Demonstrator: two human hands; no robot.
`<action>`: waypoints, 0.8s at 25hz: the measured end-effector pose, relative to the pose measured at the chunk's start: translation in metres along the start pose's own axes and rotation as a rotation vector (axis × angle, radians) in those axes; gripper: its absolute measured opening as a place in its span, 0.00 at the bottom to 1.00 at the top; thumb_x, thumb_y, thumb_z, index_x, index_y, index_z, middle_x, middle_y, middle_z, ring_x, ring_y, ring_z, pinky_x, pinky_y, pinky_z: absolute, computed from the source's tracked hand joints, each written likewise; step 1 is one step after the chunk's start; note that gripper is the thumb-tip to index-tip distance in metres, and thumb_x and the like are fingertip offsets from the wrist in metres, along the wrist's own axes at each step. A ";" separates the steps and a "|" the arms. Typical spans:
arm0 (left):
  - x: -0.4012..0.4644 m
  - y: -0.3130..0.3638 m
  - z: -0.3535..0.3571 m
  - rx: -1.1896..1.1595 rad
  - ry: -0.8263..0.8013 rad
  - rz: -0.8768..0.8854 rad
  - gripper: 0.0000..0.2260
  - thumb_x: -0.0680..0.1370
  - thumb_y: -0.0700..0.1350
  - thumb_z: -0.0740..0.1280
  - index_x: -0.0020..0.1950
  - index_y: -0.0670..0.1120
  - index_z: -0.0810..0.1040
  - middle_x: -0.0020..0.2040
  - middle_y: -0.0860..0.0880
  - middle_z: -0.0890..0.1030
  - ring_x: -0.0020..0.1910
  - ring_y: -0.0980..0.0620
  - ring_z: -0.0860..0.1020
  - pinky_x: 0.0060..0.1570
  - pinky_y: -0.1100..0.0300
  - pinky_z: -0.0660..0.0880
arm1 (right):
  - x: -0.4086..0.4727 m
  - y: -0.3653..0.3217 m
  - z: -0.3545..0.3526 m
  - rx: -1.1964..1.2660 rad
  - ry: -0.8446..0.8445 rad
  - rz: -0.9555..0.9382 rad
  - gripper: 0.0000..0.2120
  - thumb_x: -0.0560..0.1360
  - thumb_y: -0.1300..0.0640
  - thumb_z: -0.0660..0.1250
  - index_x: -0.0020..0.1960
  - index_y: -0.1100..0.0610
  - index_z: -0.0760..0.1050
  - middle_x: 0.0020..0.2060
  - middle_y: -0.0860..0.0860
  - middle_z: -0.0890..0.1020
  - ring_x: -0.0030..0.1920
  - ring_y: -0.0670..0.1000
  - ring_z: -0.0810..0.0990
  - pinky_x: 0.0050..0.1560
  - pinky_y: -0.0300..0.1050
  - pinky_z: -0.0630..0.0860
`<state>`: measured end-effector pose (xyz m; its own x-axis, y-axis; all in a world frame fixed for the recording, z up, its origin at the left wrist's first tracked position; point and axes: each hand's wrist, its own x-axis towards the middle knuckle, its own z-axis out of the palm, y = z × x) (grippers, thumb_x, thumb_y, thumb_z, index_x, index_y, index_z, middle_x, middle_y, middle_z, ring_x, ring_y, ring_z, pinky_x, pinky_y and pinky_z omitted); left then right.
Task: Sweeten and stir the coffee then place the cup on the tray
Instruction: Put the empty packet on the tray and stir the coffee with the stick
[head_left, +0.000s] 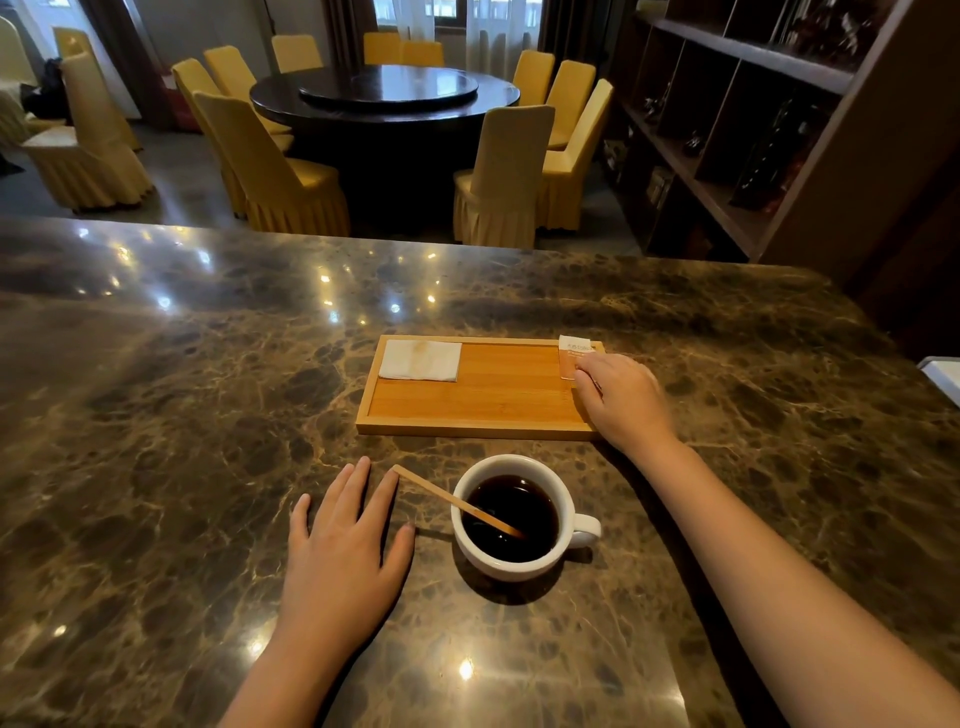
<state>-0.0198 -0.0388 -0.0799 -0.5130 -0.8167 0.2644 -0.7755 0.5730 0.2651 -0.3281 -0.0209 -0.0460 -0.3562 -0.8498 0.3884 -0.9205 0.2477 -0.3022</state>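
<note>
Now right hand (621, 397) pinches sugar packet (573, 356) at far right corner of tray (475, 428), likely to lift it for sweetening. Left hand (343, 545) flat, released, on desk (156, 415) left of cup (511, 517), maybe steadying. Cup just before tray, not on it. Stick (457, 501) leans in coffee, ready for stirring.

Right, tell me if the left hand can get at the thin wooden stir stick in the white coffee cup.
Probably yes. The left hand lies flat on the marble counter, its fingertip beside the raised end of the thin wooden stir stick, which leans out of the white coffee cup towards it, nothing between.
</note>
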 end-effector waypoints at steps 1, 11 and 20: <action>0.000 0.000 0.000 -0.001 0.001 0.000 0.26 0.73 0.59 0.50 0.68 0.49 0.66 0.70 0.44 0.64 0.68 0.52 0.55 0.64 0.41 0.50 | -0.001 -0.001 -0.001 -0.002 -0.010 -0.003 0.14 0.79 0.53 0.57 0.54 0.58 0.78 0.53 0.55 0.83 0.55 0.55 0.77 0.61 0.54 0.69; 0.000 0.000 0.000 0.000 -0.004 0.000 0.26 0.74 0.59 0.50 0.68 0.49 0.65 0.71 0.44 0.63 0.69 0.50 0.56 0.65 0.40 0.50 | -0.020 -0.101 -0.073 0.295 -0.228 -0.219 0.16 0.75 0.46 0.62 0.58 0.53 0.77 0.53 0.50 0.80 0.55 0.49 0.74 0.54 0.43 0.69; -0.002 0.000 -0.002 0.012 -0.013 0.004 0.26 0.74 0.59 0.49 0.68 0.49 0.66 0.71 0.43 0.63 0.70 0.49 0.56 0.65 0.40 0.50 | -0.039 -0.155 -0.059 0.346 -0.673 -0.385 0.09 0.72 0.55 0.69 0.50 0.56 0.79 0.44 0.48 0.78 0.44 0.44 0.74 0.42 0.36 0.72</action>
<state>-0.0185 -0.0372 -0.0783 -0.5212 -0.8150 0.2532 -0.7775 0.5758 0.2528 -0.1811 0.0011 0.0369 0.2438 -0.9686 -0.0486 -0.8179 -0.1784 -0.5471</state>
